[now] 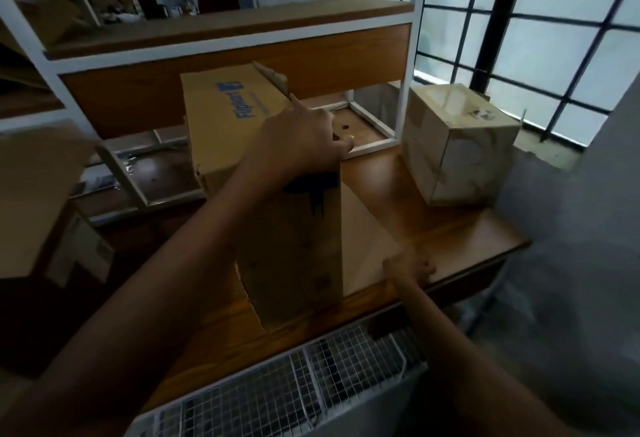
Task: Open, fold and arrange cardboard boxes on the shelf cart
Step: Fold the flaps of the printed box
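A brown cardboard box [228, 124] with blue print stands on the wooden shelf [450, 235] in the middle of the view. My left hand [304, 142] lies over its top right corner, fingers curled round the edge. One flap [367, 239] of the box lies flat on the wood to the right. My right hand [410, 268] pinches the flap's outer edge near the shelf's front. A second, pale taped box [457, 145] sits closed at the right end of the shelf.
A white metal frame [398, 114] carries an upper wooden shelf [225, 27] behind the box. A wire mesh panel [294, 381] runs along the near edge. More cardboard [38, 201] stands at the left. Barred windows fill the right. A person is at the far back.
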Demonstrator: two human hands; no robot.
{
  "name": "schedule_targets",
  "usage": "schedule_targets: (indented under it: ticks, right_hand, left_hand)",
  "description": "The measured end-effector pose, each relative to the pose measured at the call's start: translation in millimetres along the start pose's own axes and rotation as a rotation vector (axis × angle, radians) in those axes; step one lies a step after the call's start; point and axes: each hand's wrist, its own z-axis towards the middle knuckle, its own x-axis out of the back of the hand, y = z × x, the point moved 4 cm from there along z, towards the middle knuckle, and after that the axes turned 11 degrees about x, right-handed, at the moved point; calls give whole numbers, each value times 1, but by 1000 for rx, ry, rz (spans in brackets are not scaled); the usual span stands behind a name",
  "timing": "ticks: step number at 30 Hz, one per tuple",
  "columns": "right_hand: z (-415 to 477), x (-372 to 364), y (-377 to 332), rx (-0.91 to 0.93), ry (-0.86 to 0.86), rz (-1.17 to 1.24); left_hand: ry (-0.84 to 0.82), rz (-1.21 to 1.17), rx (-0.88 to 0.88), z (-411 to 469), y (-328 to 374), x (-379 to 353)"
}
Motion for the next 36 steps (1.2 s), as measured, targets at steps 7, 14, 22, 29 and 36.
schedule_targets:
  ticks: [7,14,22,29,36]
  right_hand:
    - [4,18,-25,-51,-60,755]
    - [-50,53,-122,494,26,668]
    - [-84,101,-191,864,331,487]
    - [-102,77,-203,1113,349,273]
    - [-112,25,-179,1172,154,71]
  left_hand:
    - [3,-86,39,-3,-10,9]
    - [97,-182,198,-4,-45,32]
    - [182,-681,442,-44,-160,44]
    - [-120,-1348,904,-113,-217,-57]
    - [-131,-1181,1057,-160,-227,-159]
